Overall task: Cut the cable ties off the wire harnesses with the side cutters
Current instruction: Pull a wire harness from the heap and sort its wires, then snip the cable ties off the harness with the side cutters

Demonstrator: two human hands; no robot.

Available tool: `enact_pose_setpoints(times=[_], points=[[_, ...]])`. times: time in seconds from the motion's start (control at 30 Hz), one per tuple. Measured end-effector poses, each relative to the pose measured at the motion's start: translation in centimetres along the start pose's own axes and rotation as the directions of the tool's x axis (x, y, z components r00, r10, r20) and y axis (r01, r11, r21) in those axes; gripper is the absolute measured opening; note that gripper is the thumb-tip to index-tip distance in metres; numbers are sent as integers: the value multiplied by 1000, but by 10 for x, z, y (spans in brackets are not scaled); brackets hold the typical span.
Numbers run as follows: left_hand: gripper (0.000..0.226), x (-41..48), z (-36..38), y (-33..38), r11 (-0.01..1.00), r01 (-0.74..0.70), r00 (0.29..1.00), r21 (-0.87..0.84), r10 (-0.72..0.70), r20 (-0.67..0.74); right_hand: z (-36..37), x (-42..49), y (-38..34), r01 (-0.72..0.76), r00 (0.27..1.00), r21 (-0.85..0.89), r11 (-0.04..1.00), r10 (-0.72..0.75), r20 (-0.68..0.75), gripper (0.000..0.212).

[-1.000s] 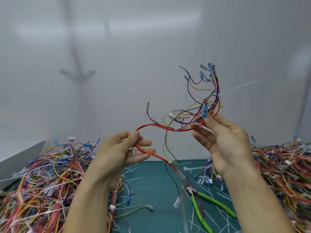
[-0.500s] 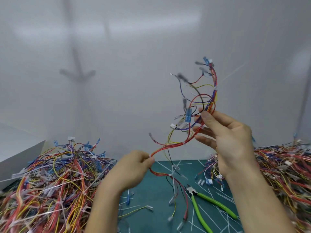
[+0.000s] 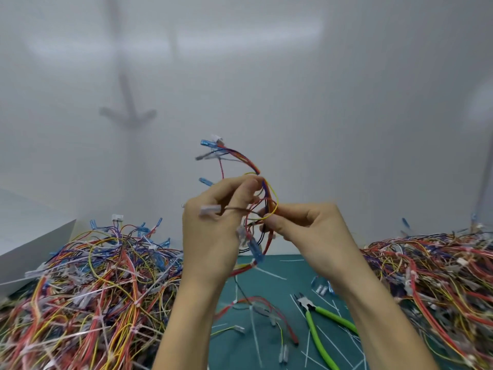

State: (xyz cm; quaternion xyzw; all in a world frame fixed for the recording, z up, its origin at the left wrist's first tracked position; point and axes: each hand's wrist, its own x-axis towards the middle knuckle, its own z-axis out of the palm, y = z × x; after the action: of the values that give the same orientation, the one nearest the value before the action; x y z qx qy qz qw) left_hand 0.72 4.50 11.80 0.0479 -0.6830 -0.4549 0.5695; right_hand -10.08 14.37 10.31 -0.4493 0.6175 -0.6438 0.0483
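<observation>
Both hands are raised in front of the person, close together, and both are closed on one wire harness (image 3: 262, 201). The left hand (image 3: 213, 231) pinches the bundle near its upper part between thumb and fingers. The right hand (image 3: 306, 231) has its fingers curled around the wires just beside it, so the two grips almost touch. The harness stands roughly upright between them: its blue connectors (image 3: 206, 143) point up and to the left, and its lower end hangs down toward the green tabletop (image 3: 272, 265). The picture is blurred here, so it cannot be told where a cable tie sits on this bundle.

The side cutters (image 3: 317, 320) lie on the tabletop, below and slightly right of the right hand, well apart from both hands. Their long axis runs from the jaws, which point away from the person, to the green handles, which point toward the person and to the right. The right hand is clearly the nearer one, and the handles face its side. So the next move probably asks the right hand to let go and reach down for the handles, while the left hand holds the harness alone.

Piles of harnesses (image 3: 93, 284) lie on both sides, and cut ties (image 3: 256, 340) are scattered on the tabletop.
</observation>
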Motion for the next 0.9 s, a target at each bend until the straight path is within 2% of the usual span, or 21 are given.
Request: enact_pose_setpoints(times=[0.13,0.23,0.3,0.37,0.47,0.53,0.57,0.63,0.7,0.77,0.9], points=[[13,1,-2,-10,989,144,989,-22,-144,-28,4,0,2,6,999,-101,995,-1,44,17],[17,1,-3,-17,983,184,982,15,-184,45,10,-2,3,47,996,-188,981,-31,85,18],[16,1,-3,-20,978,206,978,-22,-204,51,11,-3,3,73,991,-285,956,-37,130,18],[10,1,-3,-23,960,251,968,-121,-253,-4,7,-3,2,42,987,-295,955,5,158,22],[3,3,-5,-26,921,280,948,-271,-310,-77,-8,2,6,-80,996,-176,981,87,32,26],[4,4,-9,-26,912,293,946,-288,-321,-52,-20,5,14,-154,988,-296,943,139,-71,25],[4,5,-10,-26,919,292,950,-265,-311,-32,-24,5,21,-199,980,-443,874,180,-86,25],[6,4,-12,-26,939,279,959,-198,-284,6,-29,6,37,-238,948,-757,609,315,-45,26],[5,3,-12,-26,950,269,963,-161,-266,39,-29,5,51,-216,873,-904,368,488,-10,24],[5,2,-11,-26,953,266,963,-144,-258,74,-25,2,58,-176,802,-955,238,598,1,26],[14,1,-7,-26,953,277,956,-118,-261,137,-18,-4,75,-108,715,-988,110,699,-1,43]])
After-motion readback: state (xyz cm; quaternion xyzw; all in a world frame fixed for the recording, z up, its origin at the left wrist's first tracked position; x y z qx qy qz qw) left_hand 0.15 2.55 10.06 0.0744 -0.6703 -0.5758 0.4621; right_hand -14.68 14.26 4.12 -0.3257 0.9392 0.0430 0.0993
